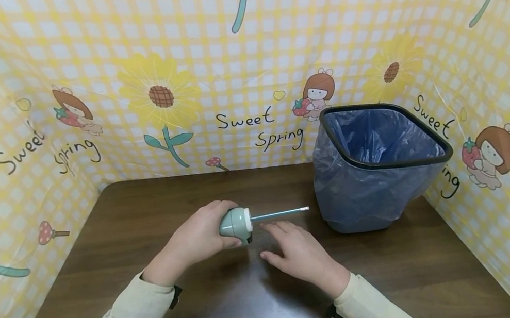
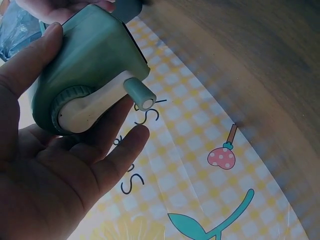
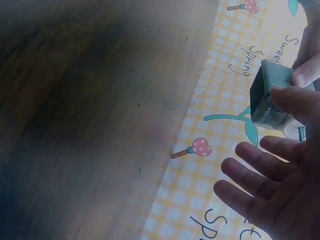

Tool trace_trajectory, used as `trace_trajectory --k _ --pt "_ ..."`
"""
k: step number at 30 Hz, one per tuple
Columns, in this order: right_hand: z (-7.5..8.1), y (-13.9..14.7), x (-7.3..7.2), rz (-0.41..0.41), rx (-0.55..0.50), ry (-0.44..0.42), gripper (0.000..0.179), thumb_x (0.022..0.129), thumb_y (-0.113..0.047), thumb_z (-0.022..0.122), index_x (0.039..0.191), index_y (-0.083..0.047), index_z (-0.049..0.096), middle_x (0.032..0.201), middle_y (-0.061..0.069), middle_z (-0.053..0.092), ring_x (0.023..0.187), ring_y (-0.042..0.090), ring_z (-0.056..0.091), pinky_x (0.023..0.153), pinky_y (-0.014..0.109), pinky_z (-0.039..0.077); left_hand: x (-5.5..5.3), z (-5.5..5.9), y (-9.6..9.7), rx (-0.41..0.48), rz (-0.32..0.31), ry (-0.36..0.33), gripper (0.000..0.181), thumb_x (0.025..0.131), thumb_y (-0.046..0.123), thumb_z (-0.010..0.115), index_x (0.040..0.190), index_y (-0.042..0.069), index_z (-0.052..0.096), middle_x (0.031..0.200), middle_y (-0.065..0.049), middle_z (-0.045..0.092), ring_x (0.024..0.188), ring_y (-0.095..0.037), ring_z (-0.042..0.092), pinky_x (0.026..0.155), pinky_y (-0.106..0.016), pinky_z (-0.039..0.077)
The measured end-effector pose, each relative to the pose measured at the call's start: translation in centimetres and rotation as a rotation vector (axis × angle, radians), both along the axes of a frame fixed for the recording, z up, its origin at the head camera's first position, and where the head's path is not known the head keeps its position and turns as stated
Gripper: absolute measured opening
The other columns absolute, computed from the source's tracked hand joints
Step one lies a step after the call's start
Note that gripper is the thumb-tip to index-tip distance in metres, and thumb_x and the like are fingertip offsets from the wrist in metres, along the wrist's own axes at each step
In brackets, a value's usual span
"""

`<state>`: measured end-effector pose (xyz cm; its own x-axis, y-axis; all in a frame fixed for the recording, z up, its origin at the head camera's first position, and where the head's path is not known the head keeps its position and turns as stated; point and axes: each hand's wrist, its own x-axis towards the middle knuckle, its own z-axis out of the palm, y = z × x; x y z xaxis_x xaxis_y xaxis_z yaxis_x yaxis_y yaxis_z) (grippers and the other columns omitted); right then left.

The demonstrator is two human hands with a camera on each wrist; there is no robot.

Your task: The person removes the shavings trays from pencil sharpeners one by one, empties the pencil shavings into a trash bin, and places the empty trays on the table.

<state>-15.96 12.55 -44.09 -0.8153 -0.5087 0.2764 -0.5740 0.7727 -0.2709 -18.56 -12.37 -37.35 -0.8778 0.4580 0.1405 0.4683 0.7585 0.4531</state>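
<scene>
A green hand-crank pencil sharpener is gripped in my left hand, above the table. Its white crank arm with a green knob faces my palm in the left wrist view. From the sharpener's white front collar a blue pencil sticks out toward the right, its eraser end outermost. Just below the pencil, my right hand has its fingers spread and relaxed, holding nothing. In the right wrist view the right thumb overlaps the sharpener's body.
A bin with a blue plastic liner and black rim stands at the right rear of the brown wooden table. Yellow checked cloth with printed flowers and figures walls the back and both sides.
</scene>
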Motion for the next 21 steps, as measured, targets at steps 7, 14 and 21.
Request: trace_trajectory --k 7,14,21 --pt "-0.25 -0.05 -0.30 -0.009 -0.022 -0.013 0.064 0.094 -0.046 0.072 0.148 -0.016 0.054 0.138 0.003 0.063 0.127 0.022 0.060 0.102 0.043 0.052 -0.09 0.16 0.03 0.005 -0.008 0.011 0.072 0.072 0.032 0.094 0.133 0.012 0.061 0.120 -0.003 0.066 0.097 -0.018 0.063 0.083 -0.039 0.056" --pt "-0.44 -0.22 -0.44 -0.006 -0.021 -0.021 0.065 0.094 -0.047 0.072 0.148 -0.017 0.053 0.138 0.002 0.062 0.128 0.021 0.059 0.103 0.043 0.051 -0.09 0.25 0.03 0.009 -0.010 0.004 0.072 0.073 0.033 0.094 0.134 0.013 0.060 0.122 -0.003 0.065 0.097 -0.017 0.063 0.083 -0.039 0.056" --pt "-0.44 -0.37 -0.50 -0.005 -0.025 -0.022 0.065 0.094 -0.046 0.073 0.147 -0.016 0.053 0.139 0.002 0.062 0.130 0.021 0.058 0.105 0.043 0.050 -0.09 0.30 -0.01 0.021 -0.003 0.004 0.072 0.074 0.032 0.094 0.134 0.014 0.060 0.124 -0.002 0.065 0.099 -0.018 0.063 0.083 -0.040 0.056"
